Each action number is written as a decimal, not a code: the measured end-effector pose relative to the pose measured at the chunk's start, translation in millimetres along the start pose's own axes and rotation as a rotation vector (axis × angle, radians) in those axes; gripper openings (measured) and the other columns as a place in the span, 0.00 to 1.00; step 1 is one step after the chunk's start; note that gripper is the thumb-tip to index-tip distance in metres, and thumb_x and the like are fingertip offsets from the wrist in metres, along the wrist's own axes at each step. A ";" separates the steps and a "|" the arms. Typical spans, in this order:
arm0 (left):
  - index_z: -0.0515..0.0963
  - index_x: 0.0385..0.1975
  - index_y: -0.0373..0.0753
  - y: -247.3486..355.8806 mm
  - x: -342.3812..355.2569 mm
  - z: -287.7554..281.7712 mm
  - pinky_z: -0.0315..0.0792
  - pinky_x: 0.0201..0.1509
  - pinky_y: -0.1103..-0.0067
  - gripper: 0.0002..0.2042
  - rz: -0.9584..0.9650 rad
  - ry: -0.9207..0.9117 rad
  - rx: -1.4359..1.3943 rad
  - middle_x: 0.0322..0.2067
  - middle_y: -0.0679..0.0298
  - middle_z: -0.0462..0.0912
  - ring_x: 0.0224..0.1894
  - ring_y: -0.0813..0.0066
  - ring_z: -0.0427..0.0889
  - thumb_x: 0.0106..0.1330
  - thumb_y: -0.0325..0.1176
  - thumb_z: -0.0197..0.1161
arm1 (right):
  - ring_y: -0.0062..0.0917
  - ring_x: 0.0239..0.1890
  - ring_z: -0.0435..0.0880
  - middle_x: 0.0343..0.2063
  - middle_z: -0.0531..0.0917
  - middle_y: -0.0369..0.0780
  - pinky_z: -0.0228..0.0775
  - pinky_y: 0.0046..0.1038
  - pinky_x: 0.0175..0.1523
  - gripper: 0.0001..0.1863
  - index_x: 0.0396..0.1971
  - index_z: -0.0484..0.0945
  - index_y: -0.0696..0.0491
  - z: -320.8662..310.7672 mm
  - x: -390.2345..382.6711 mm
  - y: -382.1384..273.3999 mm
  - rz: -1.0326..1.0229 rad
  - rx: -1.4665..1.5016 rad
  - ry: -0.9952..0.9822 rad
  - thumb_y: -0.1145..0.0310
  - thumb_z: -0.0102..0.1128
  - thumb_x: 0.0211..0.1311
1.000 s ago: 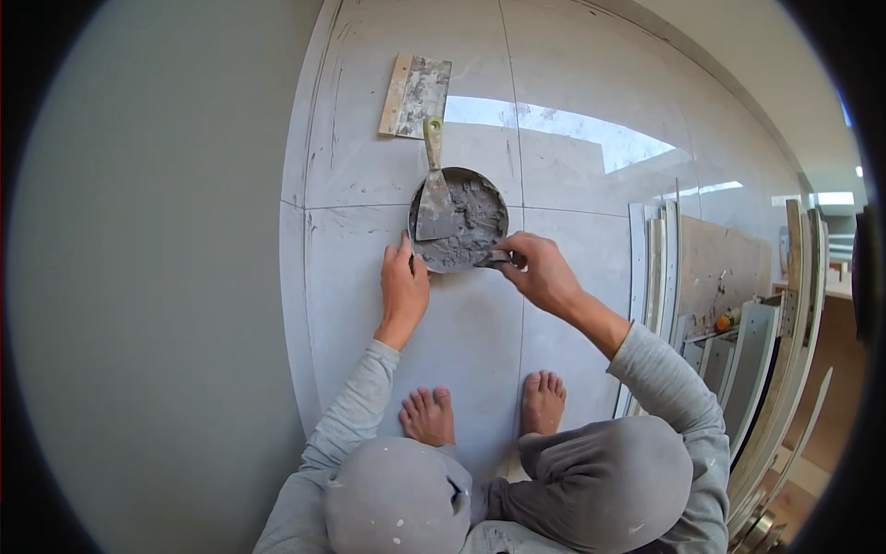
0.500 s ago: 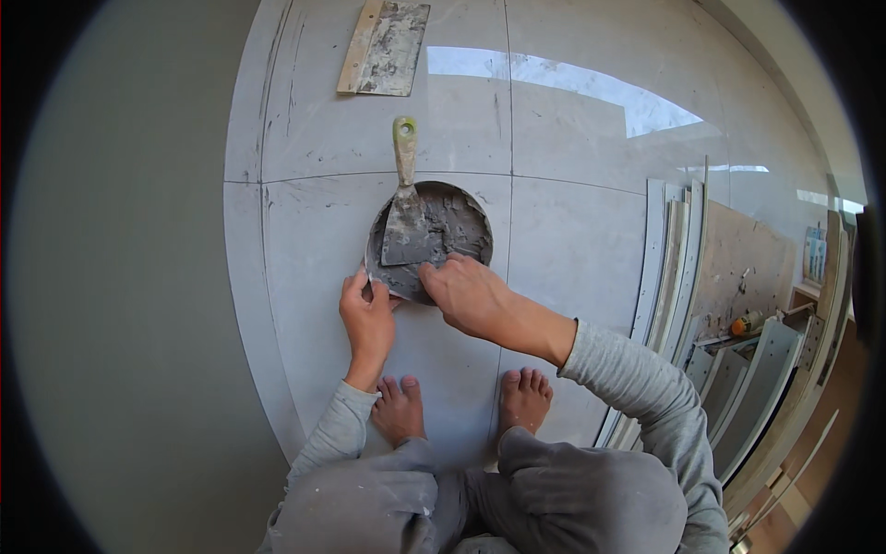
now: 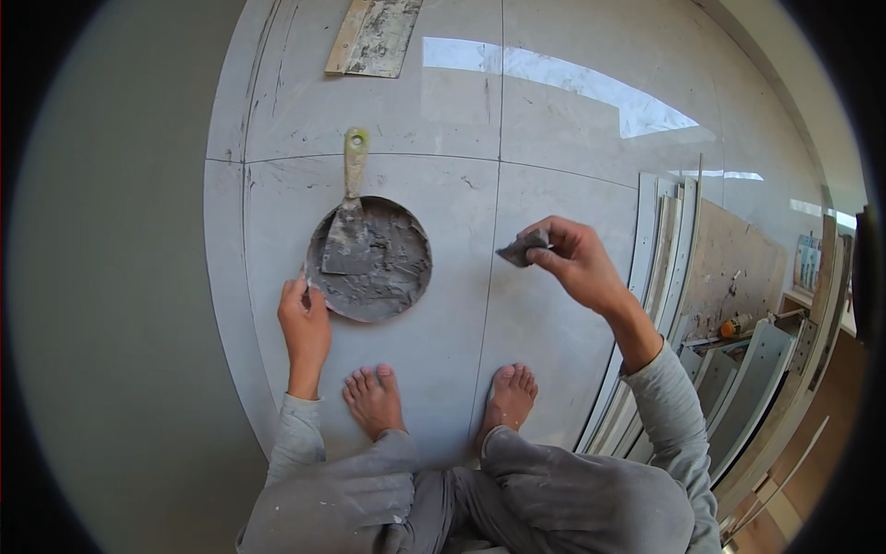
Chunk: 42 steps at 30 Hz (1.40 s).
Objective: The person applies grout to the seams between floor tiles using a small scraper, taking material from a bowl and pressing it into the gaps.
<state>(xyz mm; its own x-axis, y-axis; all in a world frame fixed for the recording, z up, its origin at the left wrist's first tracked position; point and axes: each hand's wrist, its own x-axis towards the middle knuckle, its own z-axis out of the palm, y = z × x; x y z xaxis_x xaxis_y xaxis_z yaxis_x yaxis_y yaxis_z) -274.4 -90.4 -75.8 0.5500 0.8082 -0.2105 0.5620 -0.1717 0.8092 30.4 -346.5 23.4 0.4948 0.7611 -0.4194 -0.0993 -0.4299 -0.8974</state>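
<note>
Thumb and fingers of the right hand (image 3: pixel 581 263) are pinching a dark, paste-smeared piece (image 3: pixel 521 247), its tapered end pointing toward the bowl (image 3: pixel 411 220) but well apart from it. The left hand (image 3: pixel 306 328) is gripping that bowl by its near-left rim, presumably to keep it from sliding on the glossy tiles (image 3: pixel 443 360). Inside, a putty knife (image 3: pixel 351 198) is resting across the far rim, blade on the paste and handle jutting outward, which is probably keeping the handle out of the muck (speckled as it already is).

Grey paste (image 3: pixel 392 268) is lining the round bowl in thick, torn ridges, looking stiff rather than runny. Farther off, a broad, flat scraper (image 3: pixel 374 37) is lying on the tiles, its rectangular blade blotched with residue beside a pale, straight edge strip.
</note>
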 end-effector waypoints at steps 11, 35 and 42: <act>0.80 0.54 0.26 1.8 -45.5 -9.2 0.82 0.35 0.81 0.16 -0.374 0.144 -0.292 0.32 0.65 0.84 0.31 0.80 0.84 0.77 0.35 0.60 | 0.36 0.57 0.80 0.51 0.86 0.37 0.79 0.34 0.58 0.19 0.45 0.82 0.55 -33.4 75.9 13.7 -0.810 -1.091 -0.159 0.85 0.62 0.52; 0.82 0.39 0.33 10.0 -76.9 1.1 0.68 0.24 0.85 0.11 -0.438 0.257 -0.348 0.30 0.64 0.89 0.24 0.82 0.82 0.72 0.36 0.69 | 0.37 0.50 0.83 0.42 0.88 0.41 0.75 0.37 0.54 0.16 0.47 0.83 0.56 -4.3 34.7 8.0 -0.440 -0.903 -0.248 0.82 0.58 0.58; 0.76 0.38 0.35 15.7 -79.2 1.1 0.69 0.23 0.85 0.10 -0.427 0.238 -0.332 0.30 0.61 0.89 0.23 0.81 0.81 0.71 0.34 0.68 | 0.40 0.43 0.81 0.37 0.87 0.44 0.75 0.40 0.50 0.17 0.45 0.81 0.58 16.9 60.7 24.5 -0.622 -0.965 0.178 0.84 0.54 0.56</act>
<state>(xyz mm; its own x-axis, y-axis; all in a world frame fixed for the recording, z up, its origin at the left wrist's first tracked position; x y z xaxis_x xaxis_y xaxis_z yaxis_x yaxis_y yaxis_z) -308.5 -157.6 -47.1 0.1424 0.8779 -0.4573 0.4588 0.3508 0.8164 43.4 -302.7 -26.3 0.3486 0.9250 0.1511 0.8649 -0.2554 -0.4322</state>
